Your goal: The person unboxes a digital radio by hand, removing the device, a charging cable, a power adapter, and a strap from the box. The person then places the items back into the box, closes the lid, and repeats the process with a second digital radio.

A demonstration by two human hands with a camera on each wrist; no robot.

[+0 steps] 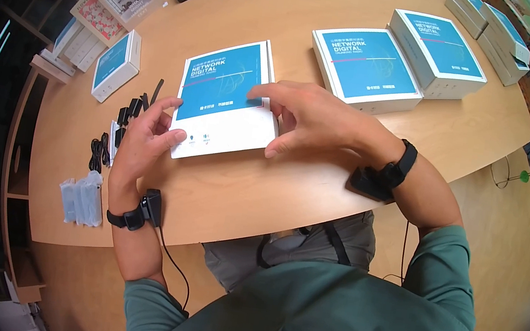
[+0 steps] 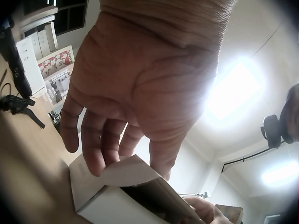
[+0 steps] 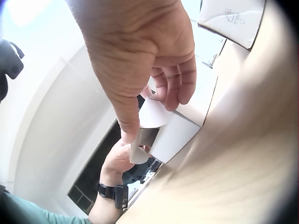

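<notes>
Tabletop between box and edge

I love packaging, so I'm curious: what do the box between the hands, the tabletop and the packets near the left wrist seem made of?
The box: probably thin cardboard, printed blue and white, judging by its folded flap. The tabletop: wood or wood-look laminate, smooth, tan, softly reflective. The packets: likely plastic wrapping, milky and translucent; contents unclear.

1. Dressed in a muted green shirt with short sleeves.
2. Clad below in grey trousers, marked by black straps.
3. Ringed in black at both wrists: left band, right band.
4. Fitted there with boxy black cameras, trailing a thin black cable from the left.
</notes>
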